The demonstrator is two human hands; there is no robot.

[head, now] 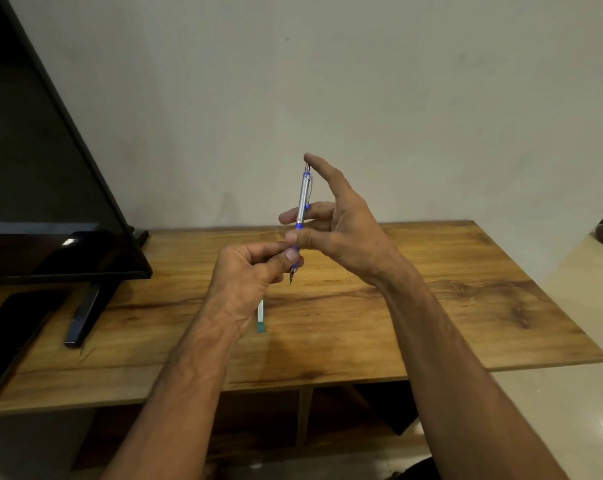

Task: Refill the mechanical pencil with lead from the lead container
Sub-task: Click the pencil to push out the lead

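Both forearms are extended from the near edge over the worktop (431, 306). The mechanical pencil (304, 199) is pinched in the left hand (248, 271) grip at its blue lower section and clasped higher up by the right hand (338, 230), forefinger laid on the top cap. Its long axis is held upright, tip down. The lead container (260, 318) is seen lying flat just below the left wrist, nearer that hand.

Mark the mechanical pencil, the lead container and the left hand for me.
mechanical pencil (303, 197): head view, on the silver barrel.
lead container (260, 326): head view, on its green end, on the table.
left hand (248, 271): head view, on the back of the hand.
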